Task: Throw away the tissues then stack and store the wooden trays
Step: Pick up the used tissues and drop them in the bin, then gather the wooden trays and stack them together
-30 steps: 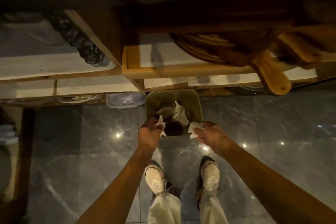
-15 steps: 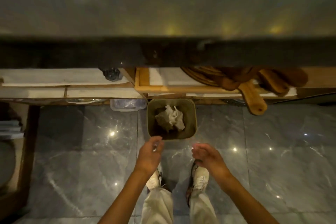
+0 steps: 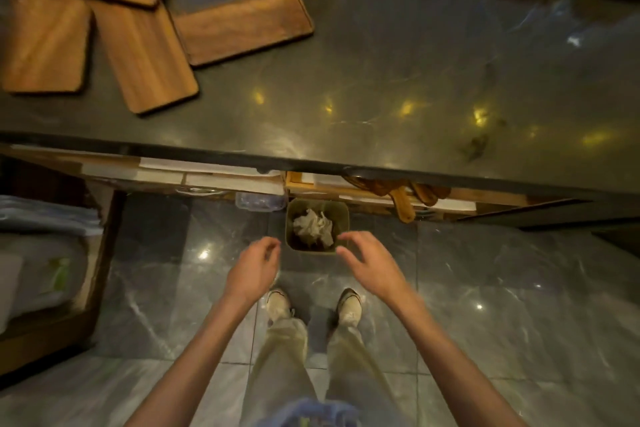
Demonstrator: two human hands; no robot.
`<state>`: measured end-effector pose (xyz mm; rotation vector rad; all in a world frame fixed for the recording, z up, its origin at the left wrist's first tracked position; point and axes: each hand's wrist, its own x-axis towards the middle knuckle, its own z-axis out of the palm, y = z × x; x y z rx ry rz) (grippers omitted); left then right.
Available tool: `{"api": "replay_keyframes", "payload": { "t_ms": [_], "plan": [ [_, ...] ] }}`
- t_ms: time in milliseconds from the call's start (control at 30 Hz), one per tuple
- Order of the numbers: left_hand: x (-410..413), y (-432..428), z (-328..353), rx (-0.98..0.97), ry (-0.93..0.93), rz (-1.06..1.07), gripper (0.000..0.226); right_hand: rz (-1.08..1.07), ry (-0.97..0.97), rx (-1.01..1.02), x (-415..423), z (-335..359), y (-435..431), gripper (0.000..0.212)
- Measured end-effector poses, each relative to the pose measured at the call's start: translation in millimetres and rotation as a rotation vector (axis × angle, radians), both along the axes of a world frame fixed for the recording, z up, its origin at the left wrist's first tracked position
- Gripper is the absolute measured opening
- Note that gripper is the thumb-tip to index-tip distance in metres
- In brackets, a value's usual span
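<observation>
While the tissues (image 3: 313,226) lie crumpled in the bin (image 3: 341,210) on the floor under the counter's near edge, both hands hang empty just above and short of it: the left hand (image 3: 254,269) loosely curled to the bin's left, the right hand (image 3: 369,262) with fingers spread at its right rim, neither touching anything. The throwing-away looks done; stacking comes next. Four trays (image 3: 242,24) lie scattered at the counter's (image 3: 398,73) far left corner, some overlapping and at odd angles, one pair side by side.

The risk from here is in the gathering. The overlapped trays sit tilted on each other, so pulling one out from below could drag a neighbour toward the left edge or tip it off. They are also well apart from where the person stands, which means a long reach over a polished, likely slippery top.

Room is generous: the counter's middle and right are bare for squaring a stack. Below, the shelf (image 3: 485,199) already holds wooden boards, so storage space there looks tight, and the bin stands close before it.
</observation>
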<state>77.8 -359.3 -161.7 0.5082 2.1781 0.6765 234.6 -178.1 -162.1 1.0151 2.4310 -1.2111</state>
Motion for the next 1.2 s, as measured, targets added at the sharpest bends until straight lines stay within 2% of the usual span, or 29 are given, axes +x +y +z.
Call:
{"api": "replay_keyframes", "payload": {
  "t_ms": [133,267,600,833,1000,1200],
  "plan": [
    [-15.4,-9.5,49.2,-0.021,0.163,-0.095,0.032,0.130,0.022,0.243,-17.6,56.4,-1.0,0.046],
    [-28.4,-15.6,84.9,0.035,0.253,-0.126,0.031,0.149,0.101,0.336,-36.3,99.3,-9.2,0.046],
    [-97.1,10.6,139.9,0.078,0.479,-0.062,0.030,0.174,0.143,0.292,-107.0,154.3,20.9,0.050],
    [-145.0,9.5,150.6,0.053,0.487,0.188,0.032,0.251,0.189,0.209,-172.4,166.8,70.3,0.047],
    [-170.3,9.6,146.4,0.018,0.402,0.273,0.032,0.277,0.162,0.141,-206.5,168.8,77.9,0.045],
    [-236.3,47.2,148.6,0.098,0.294,0.353,0.034,0.201,0.151,0.167,-270.3,161.0,101.1,0.046]
  ]
}}
